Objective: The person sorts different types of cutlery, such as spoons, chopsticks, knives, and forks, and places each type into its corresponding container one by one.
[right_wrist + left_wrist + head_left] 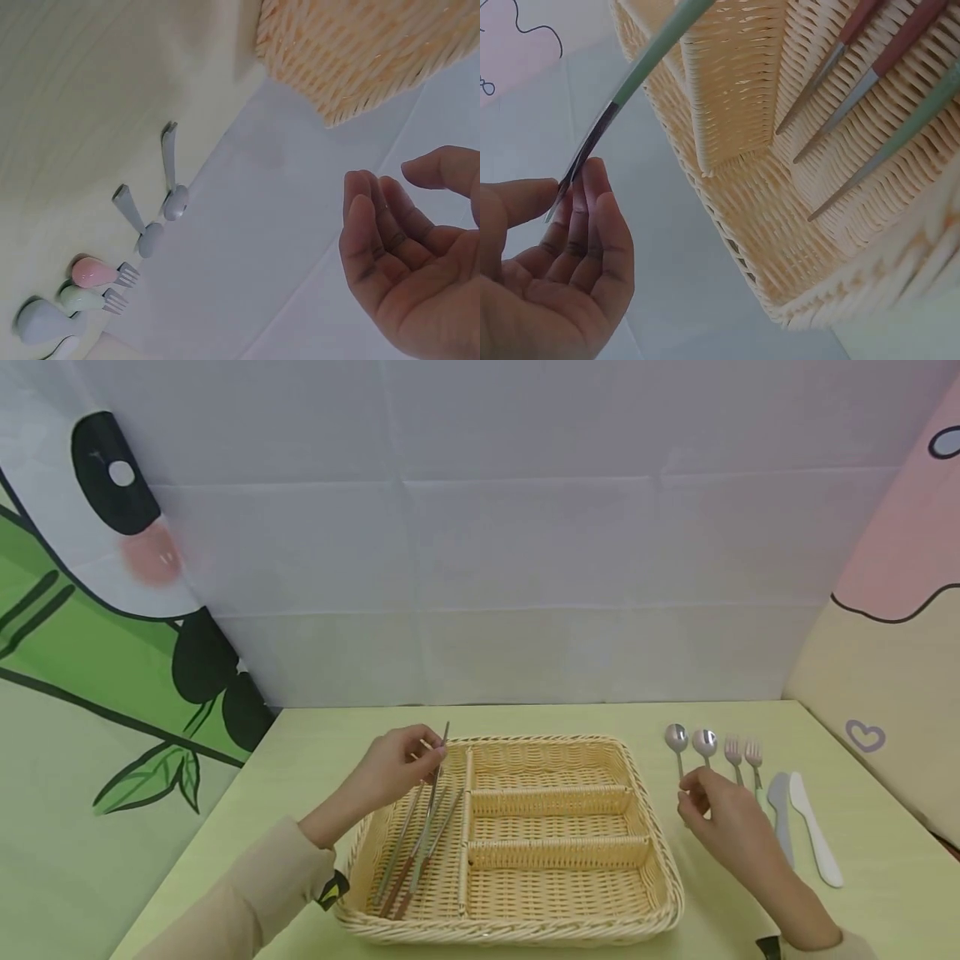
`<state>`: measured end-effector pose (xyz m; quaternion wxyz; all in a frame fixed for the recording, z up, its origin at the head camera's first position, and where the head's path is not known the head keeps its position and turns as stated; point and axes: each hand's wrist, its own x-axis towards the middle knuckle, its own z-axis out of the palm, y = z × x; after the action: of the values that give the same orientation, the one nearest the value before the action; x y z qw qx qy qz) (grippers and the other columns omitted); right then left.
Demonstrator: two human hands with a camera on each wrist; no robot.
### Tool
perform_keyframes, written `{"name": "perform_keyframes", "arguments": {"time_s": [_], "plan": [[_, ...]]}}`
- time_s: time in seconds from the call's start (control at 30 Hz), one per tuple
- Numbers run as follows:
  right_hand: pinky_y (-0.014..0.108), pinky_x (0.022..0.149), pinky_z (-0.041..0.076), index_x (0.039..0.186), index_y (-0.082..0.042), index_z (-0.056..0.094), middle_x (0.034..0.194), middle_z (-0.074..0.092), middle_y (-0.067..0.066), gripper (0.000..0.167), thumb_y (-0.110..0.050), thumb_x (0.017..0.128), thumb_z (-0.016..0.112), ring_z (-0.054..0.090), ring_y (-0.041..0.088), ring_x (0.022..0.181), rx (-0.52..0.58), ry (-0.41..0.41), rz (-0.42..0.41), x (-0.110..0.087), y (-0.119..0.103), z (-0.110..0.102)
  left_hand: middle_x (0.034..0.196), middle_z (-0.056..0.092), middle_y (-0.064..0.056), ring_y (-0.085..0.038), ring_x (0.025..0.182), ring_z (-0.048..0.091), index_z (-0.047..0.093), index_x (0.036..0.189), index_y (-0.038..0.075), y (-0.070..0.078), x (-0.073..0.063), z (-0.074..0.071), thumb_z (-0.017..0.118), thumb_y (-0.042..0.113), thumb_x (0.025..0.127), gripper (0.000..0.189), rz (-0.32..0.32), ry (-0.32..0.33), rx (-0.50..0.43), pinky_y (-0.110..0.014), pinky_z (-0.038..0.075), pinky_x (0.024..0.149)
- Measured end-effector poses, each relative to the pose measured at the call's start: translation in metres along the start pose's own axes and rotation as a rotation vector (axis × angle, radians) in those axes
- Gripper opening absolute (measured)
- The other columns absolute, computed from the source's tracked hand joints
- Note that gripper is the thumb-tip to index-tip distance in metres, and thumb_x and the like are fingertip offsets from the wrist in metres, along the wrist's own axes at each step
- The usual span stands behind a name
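My left hand (397, 766) is over the basket's left compartment, pinching a green chopstick (656, 56) with a metal tip between thumb and fingers. Below it, two brown-red chopsticks (900, 49) and another green chopstick (911, 127) lie in that long compartment of the woven basket (555, 932). To the right of the basket, my right hand (731, 827) hovers with loosely bent fingers and holds nothing. In the head view it is nearest to two metal spoons (676, 737). The right wrist view shows a gap between its thumb and fingertips.
Three smaller compartments on the basket's right side are separated by woven dividers (558, 853). Right of the spoons lie two forks (94, 271) with pink and green handles, a grey knife (781, 814) and a white knife (816, 831). A pale wall (525, 543) stands behind the table.
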<state>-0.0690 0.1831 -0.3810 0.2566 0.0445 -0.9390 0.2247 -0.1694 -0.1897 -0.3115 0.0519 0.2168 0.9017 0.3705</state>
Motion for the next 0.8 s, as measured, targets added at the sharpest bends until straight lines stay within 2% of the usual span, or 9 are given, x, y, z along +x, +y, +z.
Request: {"name": "perform_keyframes", "arguments": {"time_s": [0.13,0.33,0.6,0.8], "plan": [[0.019,0.047,0.038,0.084,-0.002,0.059,0.066,0.057,-0.002,0.005,-0.001,0.079,0.059,0.050,0.005,0.059,-0.015,-0.036,0.029,0.001,0.006,0.002,0.069,0.063,-0.003,-0.011,0.060,0.058,0.059,0.097,0.007,-0.006,0.001,0.004,0.052,0.022,0.094,0.016,-0.016,-0.054,0.044,-0.027,0.043,0.053],[0.020,0.049,0.039,0.085,0.003,0.059,0.066,0.058,0.002,0.007,-0.002,0.080,0.058,0.051,0.010,0.060,-0.026,-0.090,0.075,0.004,0.014,0.005,0.067,0.062,-0.003,-0.009,0.057,0.057,0.060,0.090,0.006,-0.015,0.004,0.017,0.054,0.016,0.092,0.012,-0.019,-0.107,0.081,-0.025,0.043,0.053],[0.024,0.050,0.041,0.086,0.005,0.058,0.069,0.061,0.007,0.009,-0.001,0.080,0.056,0.055,0.015,0.060,-0.023,-0.159,0.124,0.006,0.031,0.013,0.062,0.062,-0.005,-0.013,0.055,0.059,0.060,0.086,0.007,-0.020,0.005,0.022,0.055,0.015,0.092,0.012,0.022,-0.212,0.137,-0.025,0.043,0.049],[0.024,0.049,0.038,0.088,0.007,0.057,0.065,0.057,0.004,0.013,-0.004,0.081,0.055,0.047,0.012,0.056,-0.026,-0.231,0.151,0.009,0.041,0.018,0.062,0.062,-0.005,-0.020,0.057,0.061,0.059,0.083,0.008,-0.017,0.008,0.026,0.056,0.015,0.091,0.011,-0.033,-0.220,0.174,-0.025,0.039,0.047]]}}
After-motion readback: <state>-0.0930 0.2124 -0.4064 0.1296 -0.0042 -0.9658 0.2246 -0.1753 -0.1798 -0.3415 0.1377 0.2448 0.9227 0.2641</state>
